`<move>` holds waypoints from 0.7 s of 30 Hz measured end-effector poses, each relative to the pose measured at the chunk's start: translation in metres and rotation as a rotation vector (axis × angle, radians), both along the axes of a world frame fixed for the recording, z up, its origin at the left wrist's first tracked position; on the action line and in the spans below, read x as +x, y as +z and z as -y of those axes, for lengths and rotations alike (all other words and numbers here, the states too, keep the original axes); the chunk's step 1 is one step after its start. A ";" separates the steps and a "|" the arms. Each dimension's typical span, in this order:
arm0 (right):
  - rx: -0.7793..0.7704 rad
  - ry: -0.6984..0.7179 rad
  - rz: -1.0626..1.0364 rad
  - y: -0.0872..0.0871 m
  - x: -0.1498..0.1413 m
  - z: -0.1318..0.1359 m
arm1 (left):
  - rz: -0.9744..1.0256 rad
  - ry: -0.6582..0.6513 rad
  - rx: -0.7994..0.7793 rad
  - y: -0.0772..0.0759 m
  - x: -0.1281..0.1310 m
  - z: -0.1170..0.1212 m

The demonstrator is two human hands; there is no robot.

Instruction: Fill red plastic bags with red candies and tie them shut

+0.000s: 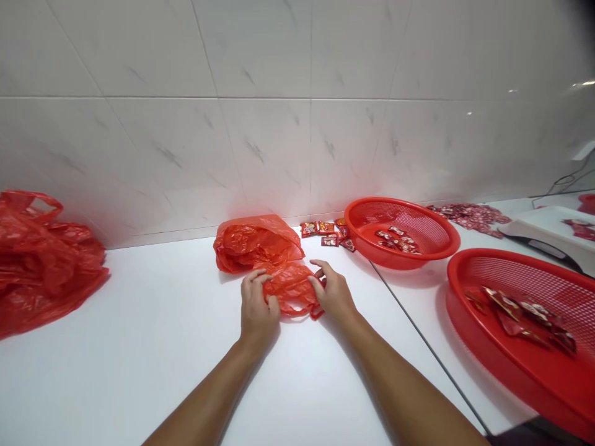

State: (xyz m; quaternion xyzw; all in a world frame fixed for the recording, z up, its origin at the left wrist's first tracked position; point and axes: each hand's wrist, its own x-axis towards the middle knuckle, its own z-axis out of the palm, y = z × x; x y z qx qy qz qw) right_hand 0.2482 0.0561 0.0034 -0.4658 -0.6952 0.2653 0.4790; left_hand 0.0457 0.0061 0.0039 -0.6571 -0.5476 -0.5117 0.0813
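Note:
A crumpled red plastic bag (290, 282) lies on the white table in front of me, its handles toward me and its puffed-up body toward the wall. My left hand (259, 306) grips the bag's left edge with bent fingers, the thumb near the handle. On the opposite edge, my right hand (335, 292) holds the plastic; its thumb and index finger are a little apart, and the other fingers are partly hidden. Small red packets (330, 240) lie behind my right hand, against the wall.
Another red plastic bag (51, 266) lies at the far left. On the right stand a red mesh basket (404, 263) and a nearer, larger one (493, 371), both with packets inside. A heap of packets (474, 218) and a white tray (539, 232) are behind them.

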 end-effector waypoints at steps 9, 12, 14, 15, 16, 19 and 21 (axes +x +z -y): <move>-0.037 -0.168 -0.029 0.007 -0.005 0.008 | -0.410 -0.766 -0.029 0.013 0.057 0.050; -0.024 -0.178 -0.036 0.012 -0.001 0.007 | -0.402 -0.582 -0.118 0.010 0.055 0.042; -0.001 -0.176 -0.022 0.016 0.002 0.008 | -0.418 -0.388 -0.153 0.009 0.046 0.033; 0.014 -0.167 -0.007 0.018 0.002 0.009 | -0.432 -0.293 -0.165 0.007 0.042 0.029; 0.029 -0.148 0.009 0.020 0.003 0.010 | -0.441 -0.210 -0.175 0.006 0.037 0.025; 0.089 -0.035 0.067 0.021 -0.001 0.015 | -0.420 -0.041 -0.215 0.001 0.026 0.015; 0.129 0.031 0.123 0.019 -0.006 0.018 | -0.376 0.035 -0.257 -0.003 0.021 0.011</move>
